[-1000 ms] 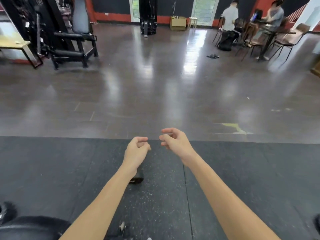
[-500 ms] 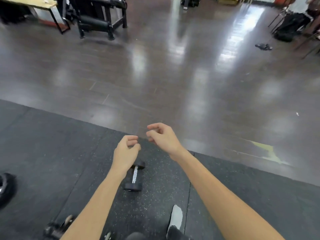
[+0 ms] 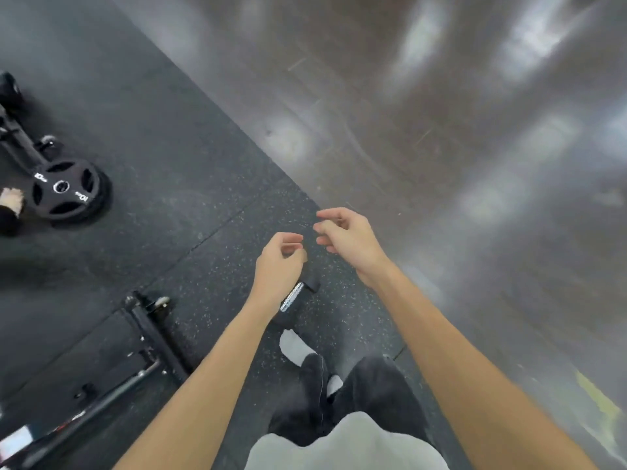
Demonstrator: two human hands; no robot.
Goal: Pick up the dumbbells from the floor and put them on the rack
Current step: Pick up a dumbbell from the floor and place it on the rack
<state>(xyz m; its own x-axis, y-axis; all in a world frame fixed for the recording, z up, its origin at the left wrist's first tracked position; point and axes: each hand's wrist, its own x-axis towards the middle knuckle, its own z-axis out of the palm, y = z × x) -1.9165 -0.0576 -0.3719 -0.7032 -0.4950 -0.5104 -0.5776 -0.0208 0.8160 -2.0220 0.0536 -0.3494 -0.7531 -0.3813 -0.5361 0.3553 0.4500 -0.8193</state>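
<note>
Item: one small dumbbell (image 3: 297, 296), lying on the black speckled rubber mat (image 3: 190, 212), just ahead of my sock (image 3: 295, 347) and partly hidden under my left wrist. What shows is a ridged metal handle and one dark end; the near end is mostly covered.

Long axis: it runs from about 7 o'clock to 1 o'clock as I look down, the far head at the 1 o'clock end, the near head toward my foot.

Handling, as I judge it: solid and stiff, dense for its size, though small enough for one hand. The ridged handle should give good grip and not slip. The heads look rubbery or coated. The place to take hold is the middle of the handle, fingers wrapped across it, so the weight balances.

Left hand (image 3: 278, 266): above the dumbbell, fingers loosely curled, holding nothing.

Right hand (image 3: 349, 239): at 1 o'clock from the left, fingers loosely curled, holding nothing.

Other stock: a weight plate (image 3: 64, 189) at 10 o'clock, well apart; a black bar and frame (image 3: 142, 337) at 8 o'clock; glossy brown floor (image 3: 475, 164) beyond the mat. No rack in sight.
</note>
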